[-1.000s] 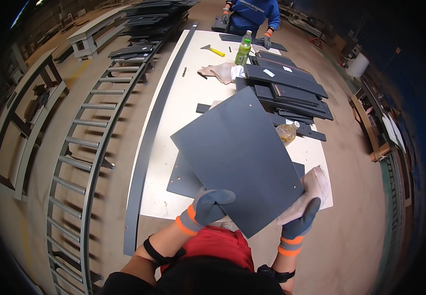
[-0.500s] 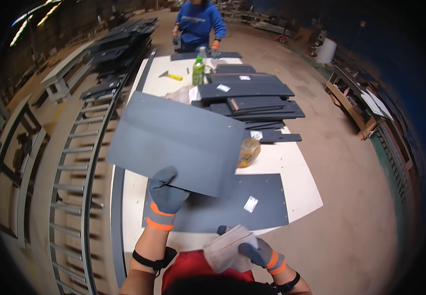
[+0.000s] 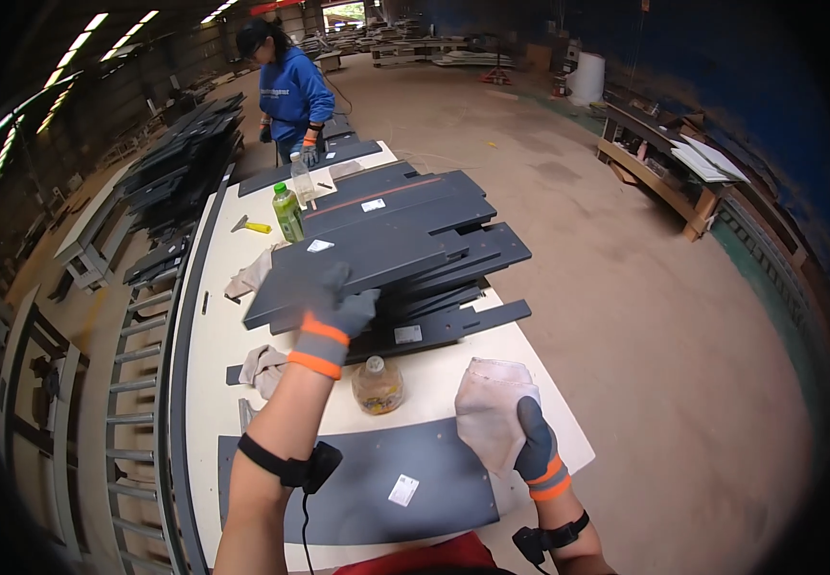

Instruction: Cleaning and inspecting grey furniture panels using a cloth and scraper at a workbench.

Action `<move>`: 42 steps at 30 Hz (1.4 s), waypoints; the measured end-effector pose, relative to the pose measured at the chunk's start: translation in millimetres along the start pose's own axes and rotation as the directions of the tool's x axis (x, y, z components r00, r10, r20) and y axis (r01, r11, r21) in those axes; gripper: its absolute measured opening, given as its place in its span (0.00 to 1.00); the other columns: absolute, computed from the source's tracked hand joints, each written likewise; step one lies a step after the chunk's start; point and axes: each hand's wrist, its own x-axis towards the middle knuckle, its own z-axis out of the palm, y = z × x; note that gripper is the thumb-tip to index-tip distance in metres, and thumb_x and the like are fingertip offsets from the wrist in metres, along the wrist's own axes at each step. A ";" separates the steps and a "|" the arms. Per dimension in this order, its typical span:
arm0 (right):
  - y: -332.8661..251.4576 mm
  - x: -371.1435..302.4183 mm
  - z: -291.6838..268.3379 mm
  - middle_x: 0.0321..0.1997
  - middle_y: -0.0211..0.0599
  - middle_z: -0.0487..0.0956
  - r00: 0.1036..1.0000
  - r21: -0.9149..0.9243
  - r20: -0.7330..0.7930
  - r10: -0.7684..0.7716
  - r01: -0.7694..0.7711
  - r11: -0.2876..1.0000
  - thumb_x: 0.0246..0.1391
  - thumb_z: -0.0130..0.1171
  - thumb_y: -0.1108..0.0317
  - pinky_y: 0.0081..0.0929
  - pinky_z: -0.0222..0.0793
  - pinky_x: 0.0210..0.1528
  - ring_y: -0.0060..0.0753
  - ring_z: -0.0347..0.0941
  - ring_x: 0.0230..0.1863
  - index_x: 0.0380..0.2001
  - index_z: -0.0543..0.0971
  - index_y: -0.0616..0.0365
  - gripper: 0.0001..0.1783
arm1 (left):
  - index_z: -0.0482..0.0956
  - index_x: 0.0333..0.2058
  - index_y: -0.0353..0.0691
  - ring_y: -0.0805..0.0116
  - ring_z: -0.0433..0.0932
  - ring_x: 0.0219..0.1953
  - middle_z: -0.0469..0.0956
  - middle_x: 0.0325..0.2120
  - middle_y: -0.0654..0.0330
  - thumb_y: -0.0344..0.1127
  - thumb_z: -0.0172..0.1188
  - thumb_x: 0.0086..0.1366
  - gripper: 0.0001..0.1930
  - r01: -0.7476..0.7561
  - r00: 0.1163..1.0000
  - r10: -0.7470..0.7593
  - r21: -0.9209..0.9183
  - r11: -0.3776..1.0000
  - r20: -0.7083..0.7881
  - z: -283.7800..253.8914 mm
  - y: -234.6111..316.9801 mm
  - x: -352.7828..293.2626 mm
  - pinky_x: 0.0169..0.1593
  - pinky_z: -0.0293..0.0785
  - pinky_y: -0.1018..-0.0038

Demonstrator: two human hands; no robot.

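My left hand (image 3: 338,302), in a grey glove with an orange cuff, is at the near edge of a dark grey panel (image 3: 386,264) on the stack. It looks closed on that edge, though the fingers are partly blurred. My right hand (image 3: 536,441), gloved alike, grips a pale folded cloth (image 3: 494,407) above the table's right side. Another dark panel (image 3: 329,489) with a white label lies flat on the white table (image 3: 195,383) close to me. Between that panel and the stack stands a clear bottle (image 3: 378,386) with a yellowish bottom.
Crumpled cloths (image 3: 264,370) lie on the left. Farther off are a yellow-handled scraper (image 3: 253,225), a green bottle (image 3: 288,213) and a clear bottle (image 3: 301,177). A co-worker (image 3: 292,96) in blue stands at the far end. A roller conveyor (image 3: 137,412) runs along the left.
The panel raised in my left hand has gone forward and down onto the stack. My right hand has moved up and right with the cloth. The view has swung up and right.
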 end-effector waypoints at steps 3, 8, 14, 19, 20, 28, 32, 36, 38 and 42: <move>-12.6 30.6 -25.2 0.56 0.41 0.74 1.000 0.047 -0.003 0.006 -0.006 0.999 0.64 0.47 0.42 0.30 0.68 0.58 0.36 0.71 0.56 0.61 0.67 0.63 0.36 | 0.65 0.56 0.33 0.71 0.75 0.52 0.76 0.51 0.57 0.29 0.65 0.59 0.28 0.101 0.993 -0.118 -0.454 0.885 -0.009 39.1 -45.7 44.4 0.58 0.72 0.75; -5.7 64.5 -60.5 0.57 0.40 0.73 0.997 0.082 -0.073 -0.007 0.013 0.997 0.63 0.47 0.41 0.33 0.68 0.59 0.37 0.71 0.57 0.62 0.67 0.62 0.37 | 0.67 0.55 0.36 0.65 0.75 0.53 0.75 0.53 0.55 0.33 0.59 0.64 0.23 0.151 0.984 -0.177 -0.584 0.797 0.013 83.1 -90.3 83.6 0.60 0.70 0.71; -0.4 94.5 -66.5 0.56 0.40 0.73 0.994 0.203 -0.046 0.096 -0.085 0.975 0.59 0.52 0.38 0.28 0.68 0.56 0.34 0.71 0.56 0.61 0.66 0.63 0.41 | 0.73 0.51 0.38 0.55 0.74 0.55 0.74 0.53 0.53 0.29 0.52 0.65 0.16 0.181 0.881 -0.472 -0.951 0.251 0.043 110.1 -97.8 98.3 0.62 0.68 0.63; 23.4 116.0 -86.3 0.55 0.38 0.74 0.993 0.198 0.002 0.119 -0.117 0.973 0.59 0.51 0.36 0.27 0.68 0.54 0.33 0.71 0.54 0.62 0.66 0.62 0.42 | 0.68 0.53 0.35 0.45 0.70 0.59 0.71 0.55 0.47 0.32 0.54 0.67 0.17 0.359 0.794 -0.575 -0.916 0.177 0.200 120.3 -81.3 81.7 0.63 0.67 0.45; 24.5 117.2 -85.3 0.55 0.38 0.74 0.992 0.202 -0.004 0.125 -0.122 0.972 0.59 0.51 0.36 0.27 0.68 0.54 0.33 0.71 0.54 0.62 0.66 0.62 0.42 | 0.66 0.55 0.34 0.40 0.68 0.59 0.69 0.56 0.43 0.34 0.55 0.67 0.20 0.453 0.732 -0.644 -0.865 0.215 0.224 117.3 -71.7 76.2 0.61 0.69 0.43; 40.9 128.9 -71.6 0.58 0.38 0.72 0.977 0.235 0.069 0.204 -0.214 0.948 0.60 0.50 0.38 0.29 0.67 0.57 0.34 0.70 0.57 0.64 0.65 0.61 0.41 | 0.55 0.63 0.29 0.25 0.62 0.60 0.59 0.60 0.31 0.44 0.46 0.73 0.28 0.452 0.631 -0.754 -0.876 0.167 0.182 104.0 -107.4 72.9 0.58 0.74 0.47; 40.9 130.6 -76.3 0.59 0.38 0.71 0.978 0.213 0.089 0.188 -0.203 0.956 0.60 0.50 0.38 0.29 0.65 0.59 0.34 0.69 0.57 0.64 0.64 0.61 0.41 | 0.54 0.63 0.29 0.27 0.61 0.62 0.58 0.61 0.30 0.44 0.44 0.74 0.28 0.448 0.599 -0.767 -0.890 0.084 0.229 100.1 -114.6 86.7 0.59 0.73 0.48; 41.5 131.9 -83.7 0.58 0.38 0.72 0.980 0.194 0.077 0.183 -0.195 0.962 0.61 0.49 0.38 0.29 0.65 0.58 0.34 0.69 0.57 0.64 0.64 0.61 0.41 | 0.49 0.64 0.23 0.28 0.53 0.66 0.50 0.64 0.29 0.46 0.42 0.74 0.32 0.419 0.635 -0.717 -0.908 0.008 0.286 93.6 -123.3 103.6 0.65 0.63 0.45; 43.3 132.7 -85.9 0.58 0.38 0.72 0.980 0.202 0.056 0.189 -0.196 0.960 0.61 0.49 0.39 0.29 0.66 0.58 0.33 0.69 0.57 0.64 0.64 0.61 0.40 | 0.49 0.64 0.22 0.28 0.52 0.66 0.50 0.64 0.29 0.45 0.41 0.75 0.31 0.399 0.616 -0.733 -0.917 -0.027 0.290 93.1 -122.6 110.5 0.65 0.62 0.45; 44.6 133.7 -86.9 0.58 0.38 0.72 0.975 0.226 0.040 0.217 -0.220 0.949 0.61 0.49 0.40 0.29 0.66 0.58 0.33 0.70 0.57 0.64 0.64 0.61 0.40 | 0.50 0.63 0.21 0.29 0.51 0.67 0.49 0.65 0.29 0.40 0.38 0.74 0.28 0.357 0.680 -0.666 -0.932 -0.066 0.308 95.5 -120.7 120.5 0.68 0.57 0.46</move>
